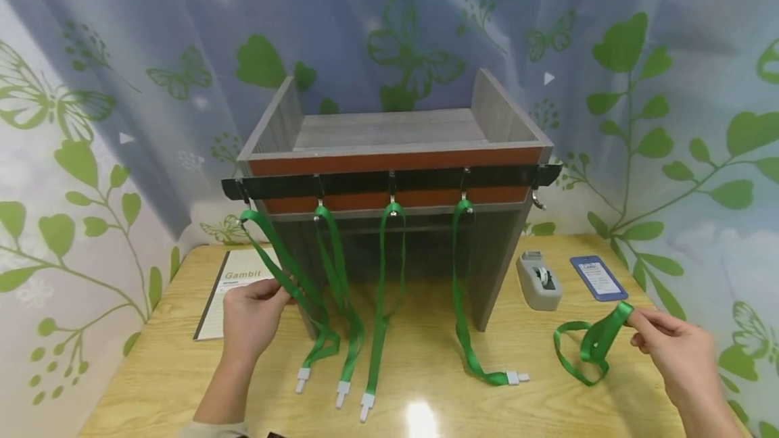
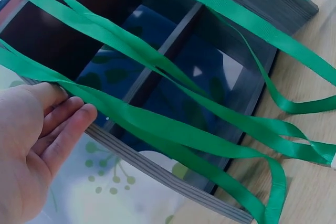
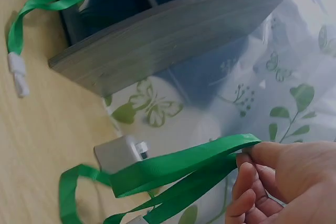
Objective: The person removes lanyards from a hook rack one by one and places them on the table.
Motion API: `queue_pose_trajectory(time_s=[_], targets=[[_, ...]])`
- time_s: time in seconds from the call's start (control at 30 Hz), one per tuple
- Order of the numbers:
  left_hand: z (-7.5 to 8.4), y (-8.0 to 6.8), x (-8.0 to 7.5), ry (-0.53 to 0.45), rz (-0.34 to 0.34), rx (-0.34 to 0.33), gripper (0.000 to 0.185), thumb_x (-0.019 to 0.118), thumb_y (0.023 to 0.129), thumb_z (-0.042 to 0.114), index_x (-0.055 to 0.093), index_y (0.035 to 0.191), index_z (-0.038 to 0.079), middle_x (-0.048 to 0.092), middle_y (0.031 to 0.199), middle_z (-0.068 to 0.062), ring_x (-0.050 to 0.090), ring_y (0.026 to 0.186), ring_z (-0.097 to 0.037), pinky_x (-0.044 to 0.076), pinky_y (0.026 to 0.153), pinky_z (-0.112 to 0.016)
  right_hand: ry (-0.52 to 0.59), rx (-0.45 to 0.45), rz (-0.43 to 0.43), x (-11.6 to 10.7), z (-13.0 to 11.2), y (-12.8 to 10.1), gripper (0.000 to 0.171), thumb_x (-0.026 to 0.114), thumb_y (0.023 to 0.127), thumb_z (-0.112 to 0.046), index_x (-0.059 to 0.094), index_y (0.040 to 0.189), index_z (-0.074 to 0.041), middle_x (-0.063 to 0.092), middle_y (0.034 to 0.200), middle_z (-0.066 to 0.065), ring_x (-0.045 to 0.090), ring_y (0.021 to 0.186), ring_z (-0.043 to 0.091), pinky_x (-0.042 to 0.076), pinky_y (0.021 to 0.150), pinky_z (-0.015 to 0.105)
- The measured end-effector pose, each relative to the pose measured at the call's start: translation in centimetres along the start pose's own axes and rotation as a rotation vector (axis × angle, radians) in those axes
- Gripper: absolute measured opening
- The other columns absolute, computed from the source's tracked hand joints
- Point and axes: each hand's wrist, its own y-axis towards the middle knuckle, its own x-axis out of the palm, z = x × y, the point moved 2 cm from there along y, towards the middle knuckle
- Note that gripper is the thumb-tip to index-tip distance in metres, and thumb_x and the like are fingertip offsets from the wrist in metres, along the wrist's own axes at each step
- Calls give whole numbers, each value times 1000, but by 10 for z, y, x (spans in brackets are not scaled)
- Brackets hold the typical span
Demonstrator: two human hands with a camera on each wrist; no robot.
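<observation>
A grey wooden shelf [image 1: 389, 154] stands on the table with a black hook rail [image 1: 389, 183] across its front. Several green lanyards [image 1: 383, 276] hang from the hooks, their white clips lying on the tabletop. My left hand [image 1: 249, 316] pinches the strap of the leftmost hanging lanyard [image 1: 286, 276]; in the left wrist view its fingers [image 2: 63, 119] lie against that strap [image 2: 157, 124]. My right hand [image 1: 675, 350] pinches the end of a loose green lanyard [image 1: 593, 347] and holds it just above the table, the strap [image 3: 178, 166] running from its fingertips [image 3: 252, 156].
The rightmost hook [image 1: 538, 200] on the rail carries nothing. A grey tape dispenser [image 1: 538, 280] and a blue badge holder [image 1: 598, 278] lie right of the shelf. A printed sheet [image 1: 234, 289] lies at the left. A leaf-patterned curtain hangs behind.
</observation>
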Motion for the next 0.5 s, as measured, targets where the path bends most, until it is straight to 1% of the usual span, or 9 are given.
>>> queue_pose_trajectory(time_s=[0.1, 0.17, 0.27, 0.33, 0.4, 0.5], targets=[[3, 1, 0, 0, -12, -6, 19, 76, 90, 16, 79, 91, -2, 76, 78, -17, 70, 62, -2, 54, 60, -14, -27, 41, 10, -2, 8, 4, 27, 69, 94, -26, 71, 71, -39, 69, 68, -20, 62, 58, 6, 54, 56, 21], [4, 1, 0, -6, -20, -10, 19, 76, 90, 16, 79, 90, -2, 76, 77, -17, 70, 61, -1, 55, 61, -14, -16, 53, 10, -4, 14, 8, 27, 69, 94, -26, 71, 70, -38, 69, 68, -20, 63, 58, 5, 55, 56, 21], [4, 0, 0, -12, -26, -24, 18, 76, 90, 16, 78, 91, -3, 76, 78, -18, 70, 61, 1, 56, 62, -15, 27, 47, -11, -4, 25, 13, 25, 71, 93, -25, 72, 70, -36, 69, 69, -19, 63, 58, 5, 55, 57, 20], [3, 0, -1, -3, -26, -32, 19, 75, 90, 16, 78, 92, -3, 76, 78, -18, 69, 61, 3, 56, 62, -15, 12, 29, -25, -2, 32, 17, 24, 72, 92, -25, 72, 70, -36, 70, 70, -20, 63, 58, 5, 55, 57, 19], [3, -1, -3, 18, -31, -45, 21, 75, 91, 18, 78, 93, -2, 76, 78, -17, 68, 62, 4, 55, 62, -14, -39, 17, -29, 0, 40, 19, 25, 71, 93, -26, 71, 71, -37, 69, 70, -21, 64, 59, 5, 56, 58, 19], [4, 0, -5, 54, -51, -63, 25, 74, 92, 23, 78, 95, -1, 77, 78, -15, 69, 64, 3, 54, 62, -15, -157, 9, -7, 0, 49, 22, 25, 67, 95, -28, 68, 73, -39, 67, 68, -23, 65, 60, 4, 56, 59, 21]])
